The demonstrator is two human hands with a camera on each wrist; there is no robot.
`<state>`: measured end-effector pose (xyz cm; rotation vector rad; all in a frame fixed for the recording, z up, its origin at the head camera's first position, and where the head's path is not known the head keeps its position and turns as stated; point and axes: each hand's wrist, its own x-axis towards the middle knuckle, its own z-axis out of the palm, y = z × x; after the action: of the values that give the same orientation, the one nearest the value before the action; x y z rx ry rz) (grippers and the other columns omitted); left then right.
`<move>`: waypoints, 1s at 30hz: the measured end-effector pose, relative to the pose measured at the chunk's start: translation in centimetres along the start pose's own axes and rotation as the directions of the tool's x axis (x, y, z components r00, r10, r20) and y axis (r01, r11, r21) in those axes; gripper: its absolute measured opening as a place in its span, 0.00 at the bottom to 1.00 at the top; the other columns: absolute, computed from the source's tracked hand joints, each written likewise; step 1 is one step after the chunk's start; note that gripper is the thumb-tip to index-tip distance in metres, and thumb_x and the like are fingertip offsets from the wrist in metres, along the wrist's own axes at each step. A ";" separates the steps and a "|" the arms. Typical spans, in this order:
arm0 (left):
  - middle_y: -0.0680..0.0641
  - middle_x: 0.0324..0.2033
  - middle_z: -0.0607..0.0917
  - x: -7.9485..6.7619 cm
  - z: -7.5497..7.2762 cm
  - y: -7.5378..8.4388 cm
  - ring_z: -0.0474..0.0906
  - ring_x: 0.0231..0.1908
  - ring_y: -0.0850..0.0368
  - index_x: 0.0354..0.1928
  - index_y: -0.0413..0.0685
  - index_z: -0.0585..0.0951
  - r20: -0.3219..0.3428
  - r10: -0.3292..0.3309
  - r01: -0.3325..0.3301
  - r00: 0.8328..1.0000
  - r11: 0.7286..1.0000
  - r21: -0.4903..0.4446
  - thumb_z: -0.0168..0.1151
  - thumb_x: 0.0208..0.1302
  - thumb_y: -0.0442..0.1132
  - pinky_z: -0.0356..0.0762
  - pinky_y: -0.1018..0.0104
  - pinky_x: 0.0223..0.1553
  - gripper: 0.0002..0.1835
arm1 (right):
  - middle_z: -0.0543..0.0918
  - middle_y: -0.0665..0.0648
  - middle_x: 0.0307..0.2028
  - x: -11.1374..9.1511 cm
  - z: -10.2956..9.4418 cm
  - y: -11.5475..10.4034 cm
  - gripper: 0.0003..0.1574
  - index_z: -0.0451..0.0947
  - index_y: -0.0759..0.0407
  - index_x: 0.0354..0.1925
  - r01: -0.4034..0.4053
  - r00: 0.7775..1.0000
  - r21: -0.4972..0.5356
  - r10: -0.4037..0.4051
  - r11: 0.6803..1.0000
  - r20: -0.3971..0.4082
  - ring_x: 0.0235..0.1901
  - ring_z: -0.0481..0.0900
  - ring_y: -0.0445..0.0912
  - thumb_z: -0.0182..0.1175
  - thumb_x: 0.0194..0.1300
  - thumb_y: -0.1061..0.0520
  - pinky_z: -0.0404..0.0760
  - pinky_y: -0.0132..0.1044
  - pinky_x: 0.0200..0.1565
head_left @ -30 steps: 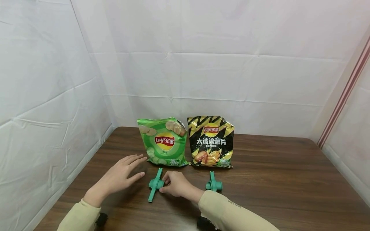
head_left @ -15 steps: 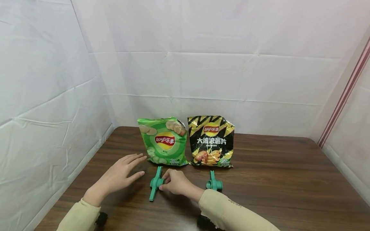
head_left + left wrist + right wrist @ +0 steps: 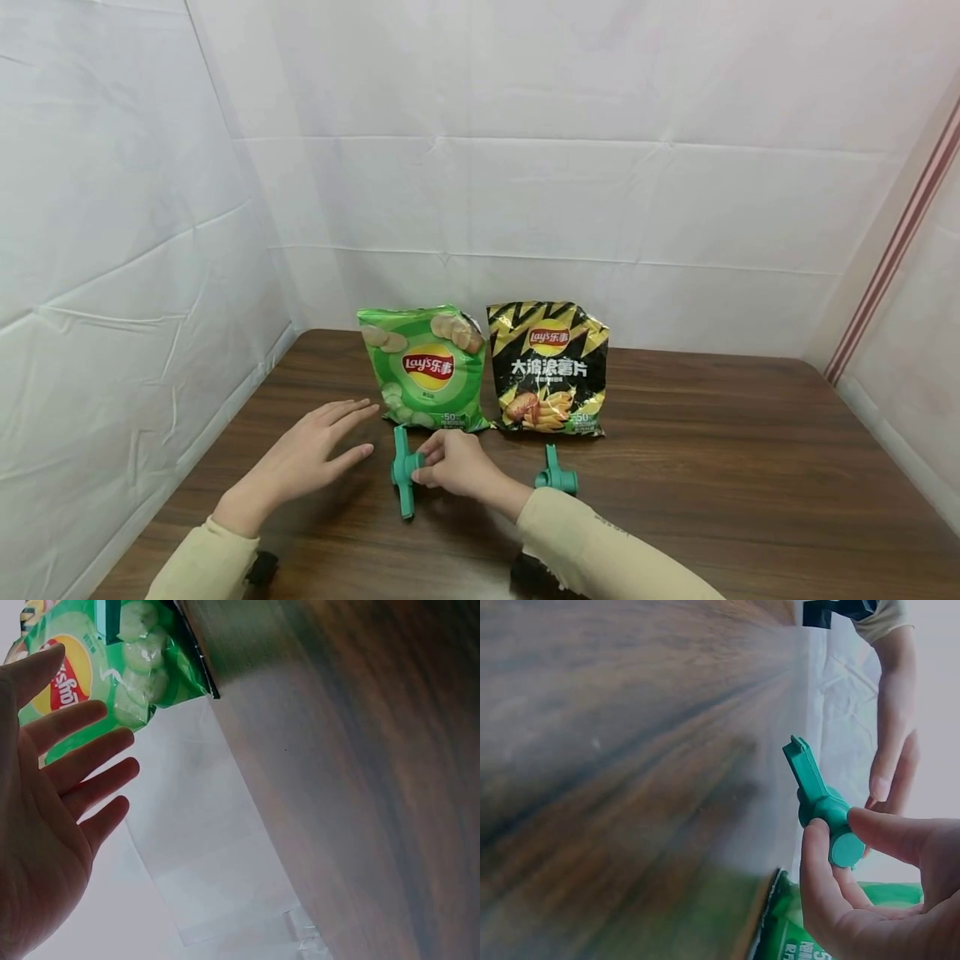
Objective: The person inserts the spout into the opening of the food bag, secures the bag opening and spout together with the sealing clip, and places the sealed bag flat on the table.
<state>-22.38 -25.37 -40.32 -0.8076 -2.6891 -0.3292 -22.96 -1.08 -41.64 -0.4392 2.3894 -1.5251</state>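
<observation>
My right hand [image 3: 461, 467] pinches the round spout cap of a teal bag clip [image 3: 402, 471] between thumb and fingers. In the right wrist view the clip [image 3: 807, 771] stands up off the table, its long bar pointing away from the fingers. My left hand [image 3: 303, 454] hovers to the clip's left with fingers spread and nothing in them. Behind both hands a green bag of potato chips [image 3: 397, 379] stands upright. The left wrist view shows the left palm [image 3: 45, 840] facing the green bag [image 3: 142, 682], with a bit of the clip [image 3: 107, 619] at the top.
A black and yellow chip bag [image 3: 551, 379] stands just right of the green one. A second teal bag clip [image 3: 557, 479] lies on the brown wooden table [image 3: 735, 467], partly behind the right sleeve [image 3: 600, 542]. White sheeting [image 3: 555, 200] encloses the back and sides.
The clip in my right hand has turned from slanting to nearly straight front to back and shifted slightly toward the green bag. My left hand has barely moved.
</observation>
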 end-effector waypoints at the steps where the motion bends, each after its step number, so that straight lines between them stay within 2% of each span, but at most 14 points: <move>1: 0.45 0.61 0.75 0.0 0.0 0.0 0.70 0.61 0.44 0.65 0.54 0.71 -0.002 0.001 -0.001 1.000 1.000 0.000 0.59 0.65 0.52 0.67 0.44 0.58 0.27 | 0.82 0.56 0.27 0.0 -0.1 -0.1 0.12 0.79 0.65 0.36 -0.002 1.000 0.011 0.002 1.000 0.001 0.24 0.84 0.47 0.70 0.52 0.65 0.83 0.38 0.28; 7: 0.45 0.61 0.75 0.1 -0.1 0.0 0.70 0.61 0.44 0.64 0.54 0.72 -0.011 0.001 -0.001 1.000 1.000 0.001 0.58 0.65 0.53 0.68 0.44 0.58 0.27 | 0.82 0.56 0.28 -0.1 -0.8 -0.6 0.12 0.79 0.66 0.37 0.002 1.000 0.027 -0.002 1.000 0.002 0.24 0.85 0.49 0.69 0.53 0.65 0.84 0.42 0.31; 16: 0.46 0.60 0.76 0.1 -0.3 0.4 0.72 0.59 0.46 0.64 0.54 0.73 -0.044 0.031 -0.032 0.999 0.999 -0.014 0.60 0.64 0.52 0.70 0.47 0.57 0.27 | 0.83 0.60 0.32 -0.5 -1.7 -0.9 0.13 0.80 0.67 0.41 0.036 0.999 -0.007 -0.036 0.999 0.017 0.28 0.85 0.51 0.68 0.56 0.63 0.84 0.40 0.33; 20: 0.48 0.59 0.76 0.4 -0.4 0.7 0.73 0.58 0.49 0.63 0.55 0.73 -0.074 0.056 -0.058 0.996 0.998 -0.031 0.61 0.64 0.51 0.72 0.49 0.55 0.27 | 0.84 0.60 0.35 -0.7 -2.4 -1.1 0.14 0.81 0.65 0.42 0.090 0.996 -0.095 -0.088 0.991 0.027 0.31 0.85 0.48 0.68 0.57 0.61 0.83 0.36 0.34; 25: 0.50 0.57 0.78 0.7 -0.6 1.2 0.75 0.56 0.53 0.62 0.54 0.74 -0.102 0.073 -0.079 0.992 0.996 -0.050 0.64 0.61 0.51 0.74 0.53 0.54 0.27 | 0.86 0.59 0.37 -1.1 -3.3 -1.3 0.14 0.83 0.60 0.43 0.147 0.989 -0.221 -0.144 0.964 0.030 0.36 0.83 0.45 0.68 0.57 0.56 0.80 0.32 0.37; 30: 0.52 0.53 0.80 1.0 -0.7 1.7 0.77 0.54 0.56 0.59 0.53 0.77 -0.149 0.103 -0.116 0.983 0.990 -0.076 0.68 0.57 0.49 0.77 0.57 0.51 0.27 | 0.86 0.58 0.37 -1.4 -4.1 -1.6 0.15 0.84 0.59 0.44 0.172 0.985 -0.245 -0.168 0.954 0.039 0.37 0.83 0.45 0.67 0.58 0.56 0.80 0.33 0.38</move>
<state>-22.03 -23.73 -39.12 -0.9156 -2.4992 -0.4598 -23.07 2.19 -38.44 -0.7264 2.5967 -1.2821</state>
